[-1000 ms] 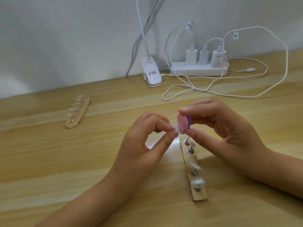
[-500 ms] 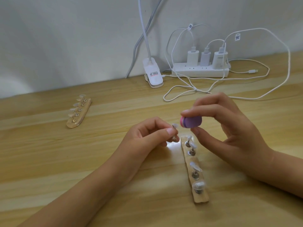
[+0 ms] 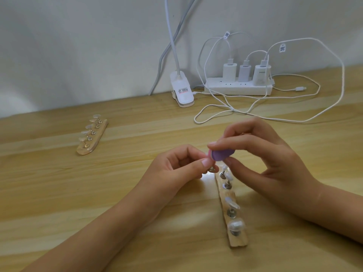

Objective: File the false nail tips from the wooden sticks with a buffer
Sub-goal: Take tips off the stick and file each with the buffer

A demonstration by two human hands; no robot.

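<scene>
Just above the far end of the near wooden stick (image 3: 238,240), the left hand's (image 3: 176,169) grip pinches a mostly hidden nail tip's pin (image 3: 211,169). The right hand's (image 3: 265,160) grip is clamped on the buffer (image 3: 223,155), held at it. Four tips (image 3: 232,203) sit on this stick. The second stick (image 3: 92,143), well to its left, holds five, so most filing probably lies ahead.

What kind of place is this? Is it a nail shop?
Probably just a work spot at home or in an office, not a shop: a wooden desk against a plain wall, a power strip with chargers, a clip lamp, and sticks of nail tips.
</scene>
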